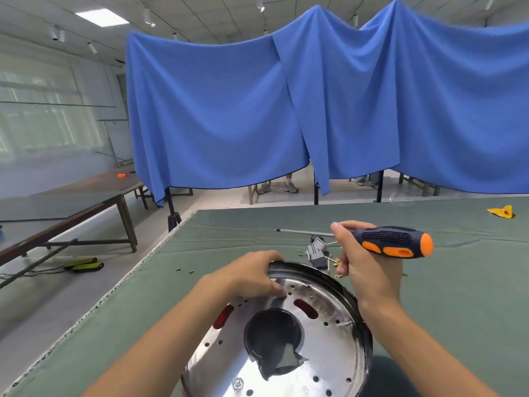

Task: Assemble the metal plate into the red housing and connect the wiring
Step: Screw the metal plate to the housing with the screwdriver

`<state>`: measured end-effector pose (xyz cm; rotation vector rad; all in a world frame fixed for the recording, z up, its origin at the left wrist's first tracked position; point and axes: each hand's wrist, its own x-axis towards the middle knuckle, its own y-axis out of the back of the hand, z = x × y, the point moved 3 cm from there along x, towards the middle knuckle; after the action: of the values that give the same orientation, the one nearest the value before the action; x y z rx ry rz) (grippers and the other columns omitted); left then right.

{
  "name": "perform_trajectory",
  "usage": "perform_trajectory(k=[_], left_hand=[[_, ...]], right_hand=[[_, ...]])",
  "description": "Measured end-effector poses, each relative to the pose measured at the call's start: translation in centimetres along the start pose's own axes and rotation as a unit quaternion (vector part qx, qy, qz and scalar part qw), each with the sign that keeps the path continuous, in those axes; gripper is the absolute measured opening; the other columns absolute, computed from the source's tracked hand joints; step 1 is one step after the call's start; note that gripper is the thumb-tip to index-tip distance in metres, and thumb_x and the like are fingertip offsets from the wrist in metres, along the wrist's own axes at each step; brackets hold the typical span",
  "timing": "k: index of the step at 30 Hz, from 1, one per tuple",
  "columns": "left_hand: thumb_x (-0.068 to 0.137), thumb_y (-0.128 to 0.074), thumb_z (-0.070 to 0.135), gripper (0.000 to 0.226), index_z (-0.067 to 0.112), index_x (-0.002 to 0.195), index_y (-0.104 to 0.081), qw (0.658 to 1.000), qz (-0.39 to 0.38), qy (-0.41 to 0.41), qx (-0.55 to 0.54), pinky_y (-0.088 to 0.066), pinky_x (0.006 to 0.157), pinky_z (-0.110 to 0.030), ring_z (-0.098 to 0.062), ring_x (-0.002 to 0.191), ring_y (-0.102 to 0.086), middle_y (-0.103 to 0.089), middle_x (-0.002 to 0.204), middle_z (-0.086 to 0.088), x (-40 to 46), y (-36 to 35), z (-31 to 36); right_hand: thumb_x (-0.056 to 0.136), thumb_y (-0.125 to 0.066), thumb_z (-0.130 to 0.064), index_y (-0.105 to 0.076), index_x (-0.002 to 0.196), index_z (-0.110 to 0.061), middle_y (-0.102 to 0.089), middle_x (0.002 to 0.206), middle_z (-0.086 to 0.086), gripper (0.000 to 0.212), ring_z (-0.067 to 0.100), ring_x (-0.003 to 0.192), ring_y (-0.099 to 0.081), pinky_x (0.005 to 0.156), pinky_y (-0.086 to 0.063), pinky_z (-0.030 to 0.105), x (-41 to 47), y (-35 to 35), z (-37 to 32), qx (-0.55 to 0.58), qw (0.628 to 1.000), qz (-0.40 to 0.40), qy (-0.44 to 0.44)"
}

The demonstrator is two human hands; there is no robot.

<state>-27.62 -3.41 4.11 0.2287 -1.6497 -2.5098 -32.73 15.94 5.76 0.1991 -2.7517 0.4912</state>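
Observation:
A round shiny metal plate [320, 353] with a big centre hole and several small holes lies in front of me inside a dark-rimmed housing; red shows through two slots [305, 308]. My left hand [252, 277] grips the plate's far left rim, thumb on its inner face. My right hand [362, 263] holds a dark blue and orange screwdriver [392, 242] above the far rim, its shaft pointing left. A small grey wired component [317, 252] with brass terminals lies just behind the plate.
The green cloth-covered table [458, 296] stretches right and far; small screws [184, 271] lie left of the plate, and a yellow scrap [501, 212] at the far right. Blue curtains hang behind. A brown table [71, 202] stands to the left across the floor.

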Motion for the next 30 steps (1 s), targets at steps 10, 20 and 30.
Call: perform_trajectory(k=[10, 20, 30], left_hand=[[0.083, -0.069, 0.038, 0.028, 0.022, 0.072, -0.049, 0.992, 0.092, 0.079, 0.043, -0.045, 0.074, -0.033, -0.027, 0.087, -0.057, -0.056, 0.081, 0.000, 0.1, 0.4, -1.7], [0.084, -0.069, 0.026, 0.019, 0.021, 0.072, -0.054, 0.987, 0.116, 0.111, 0.011, -0.047, 0.074, -0.032, -0.027, 0.086, -0.059, -0.064, 0.085, -0.004, -4.5, 0.9, -5.0], [0.068, -0.076, 0.037, 0.057, 0.031, 0.118, -0.050, 0.999, -0.004, -0.017, -0.032, -0.048, 0.089, -0.033, -0.009, 0.095, -0.058, -0.061, 0.105, 0.012, -4.0, 0.1, -2.2]], right_hand=[[0.080, -0.075, -0.020, -0.068, 0.082, -0.013, -0.056, 0.050, -0.007, 0.010, 0.007, 0.043, -0.049, 0.043, -0.044, 0.020, 0.1, -0.5, -0.2, -0.019, 0.998, -0.052, -0.022], [0.082, -0.073, -0.020, -0.067, 0.082, -0.013, -0.057, 0.051, -0.009, 0.009, 0.007, 0.045, -0.049, 0.043, -0.044, 0.018, -0.8, -3.7, 0.1, -0.068, 0.991, -0.111, 0.021], [0.082, -0.073, -0.015, -0.067, 0.080, -0.014, -0.060, 0.053, -0.009, 0.007, 0.007, 0.046, -0.053, 0.047, -0.045, 0.015, -1.1, -3.9, 0.3, -0.096, 0.988, -0.108, 0.056]])
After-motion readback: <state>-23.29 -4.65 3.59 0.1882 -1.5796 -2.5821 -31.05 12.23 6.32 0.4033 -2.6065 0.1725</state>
